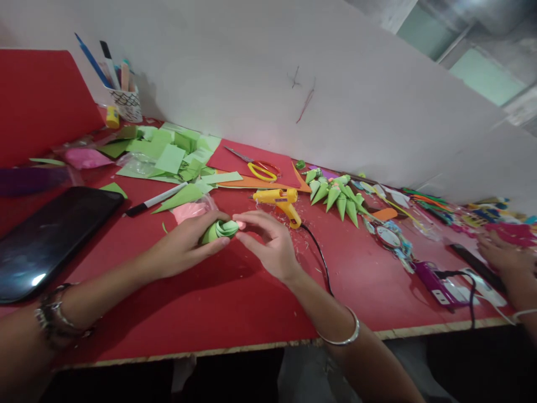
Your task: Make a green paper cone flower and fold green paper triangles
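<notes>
My left hand (191, 240) is closed round a rolled green paper piece (226, 228), its layered open end facing right. My right hand (272, 243) pinches a small soft pink lump (240, 225) at that end, touching or nearly touching the paper. Just behind my left hand lies a plastic bag of pink, clay-like material (193, 210). A yellow glue gun (279, 198) rests beyond my right hand, with its black cord running toward the table's front edge. Farther right lies a cluster of green paper cones (335, 196), some with pink bits.
Cut green paper sheets (168, 154) and yellow-handled scissors (262, 169) lie along the wall. A marker (155, 200) and a black tray-like object (59, 240) are at left. A purple power strip (440, 285) and another person's hand (501, 252) are at right on the red table (201, 319).
</notes>
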`<state>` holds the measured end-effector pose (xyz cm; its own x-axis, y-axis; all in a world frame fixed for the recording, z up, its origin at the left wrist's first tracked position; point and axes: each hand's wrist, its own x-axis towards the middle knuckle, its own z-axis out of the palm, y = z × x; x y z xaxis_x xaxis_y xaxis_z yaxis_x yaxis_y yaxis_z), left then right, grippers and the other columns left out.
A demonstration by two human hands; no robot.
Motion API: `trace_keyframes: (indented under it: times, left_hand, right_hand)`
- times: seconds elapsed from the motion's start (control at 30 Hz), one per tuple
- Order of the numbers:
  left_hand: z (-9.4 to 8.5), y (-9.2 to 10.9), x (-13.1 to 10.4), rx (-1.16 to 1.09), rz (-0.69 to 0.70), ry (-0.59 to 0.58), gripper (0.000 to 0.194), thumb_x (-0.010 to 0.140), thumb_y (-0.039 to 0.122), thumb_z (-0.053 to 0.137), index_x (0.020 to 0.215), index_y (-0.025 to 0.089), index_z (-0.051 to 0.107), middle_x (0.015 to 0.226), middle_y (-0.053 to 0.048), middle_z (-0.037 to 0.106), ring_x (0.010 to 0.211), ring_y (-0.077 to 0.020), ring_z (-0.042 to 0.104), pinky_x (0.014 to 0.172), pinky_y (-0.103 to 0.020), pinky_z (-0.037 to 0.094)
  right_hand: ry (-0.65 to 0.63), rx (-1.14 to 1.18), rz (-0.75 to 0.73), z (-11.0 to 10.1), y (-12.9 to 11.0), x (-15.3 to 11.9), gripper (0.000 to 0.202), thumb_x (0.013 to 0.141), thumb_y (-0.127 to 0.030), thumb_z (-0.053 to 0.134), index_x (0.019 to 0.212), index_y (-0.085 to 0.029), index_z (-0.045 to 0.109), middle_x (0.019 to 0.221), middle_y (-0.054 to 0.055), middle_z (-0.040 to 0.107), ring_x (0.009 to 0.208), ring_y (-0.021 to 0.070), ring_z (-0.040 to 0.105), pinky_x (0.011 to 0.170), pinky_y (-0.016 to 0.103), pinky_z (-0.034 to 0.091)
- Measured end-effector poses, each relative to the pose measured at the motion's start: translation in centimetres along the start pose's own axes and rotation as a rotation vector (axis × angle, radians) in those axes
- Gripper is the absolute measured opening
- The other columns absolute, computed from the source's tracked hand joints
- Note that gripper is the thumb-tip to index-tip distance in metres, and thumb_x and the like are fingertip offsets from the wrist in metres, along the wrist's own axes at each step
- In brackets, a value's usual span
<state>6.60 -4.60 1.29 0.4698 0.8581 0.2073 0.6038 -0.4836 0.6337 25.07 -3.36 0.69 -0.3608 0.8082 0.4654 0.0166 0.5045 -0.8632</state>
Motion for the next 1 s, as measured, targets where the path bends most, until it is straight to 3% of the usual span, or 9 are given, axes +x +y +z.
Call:
trace_keyframes:
  times: [0.17, 0.4, 0.57, 0.7, 1.0]
  left_hand:
    - [0.08, -0.11, -0.01, 0.016, 0.005, -0.021, 0.030, 0.087, 0.039, 0.038, 0.107, 0.019, 0.047, 0.096, -0.005, 0.059, 0.085, -0.0189, 0.055, 0.072, -0.028, 0.042]
    - [-0.02, -0.19, 0.00, 0.027, -0.037, -0.005, 0.034, 0.086, 0.042, 0.038, 0.110, 0.018, 0.045, 0.100, -0.006, 0.058, 0.088, -0.0199, 0.054, 0.074, -0.029, 0.041]
    - [-0.14, 0.13, 0.03, 0.020, -0.040, -0.009, 0.033, 0.086, 0.042, 0.037, 0.108, 0.018, 0.046, 0.097, -0.005, 0.058, 0.085, -0.0191, 0.054, 0.072, -0.028, 0.042]
    - [-0.14, 0.18, 0.06, 0.014, -0.016, -0.009, 0.031, 0.087, 0.040, 0.037, 0.108, 0.019, 0.045, 0.096, -0.005, 0.057, 0.083, -0.0181, 0.054, 0.071, -0.027, 0.042]
    - [0.05, -0.15, -0.06, 0.003, 0.005, 0.005, 0.028, 0.087, 0.039, 0.038, 0.106, 0.019, 0.046, 0.095, -0.004, 0.057, 0.083, -0.0173, 0.054, 0.071, -0.026, 0.041]
  right_hand:
    - [0.039, -0.019, 0.013, 0.12, -0.27, 0.13, 0.006, 0.078, -0.022, 0.058, 0.083, -0.021, 0.060, 0.083, 0.001, 0.059, 0.075, 0.0116, 0.057, 0.071, 0.027, 0.052]
    - [0.104, -0.011, 0.027, -0.21, -0.28, 0.21, 0.017, 0.081, -0.019, 0.052, 0.095, -0.023, 0.061, 0.086, 0.001, 0.055, 0.078, 0.0099, 0.055, 0.071, 0.023, 0.050]
    - [0.077, 0.003, 0.020, -0.29, -0.40, 0.24, 0.009, 0.076, -0.022, 0.059, 0.085, -0.023, 0.062, 0.087, 0.002, 0.057, 0.079, 0.0116, 0.056, 0.071, 0.026, 0.052]
    - [0.041, -0.006, 0.003, -0.20, -0.44, 0.16, 0.015, 0.078, -0.023, 0.058, 0.091, -0.024, 0.065, 0.093, 0.003, 0.058, 0.086, 0.0131, 0.057, 0.074, 0.027, 0.053]
    - [0.067, -0.011, -0.022, -0.10, -0.55, 0.02, 0.011, 0.078, -0.021, 0.060, 0.088, -0.023, 0.065, 0.088, 0.001, 0.060, 0.081, 0.0118, 0.059, 0.073, 0.026, 0.053]
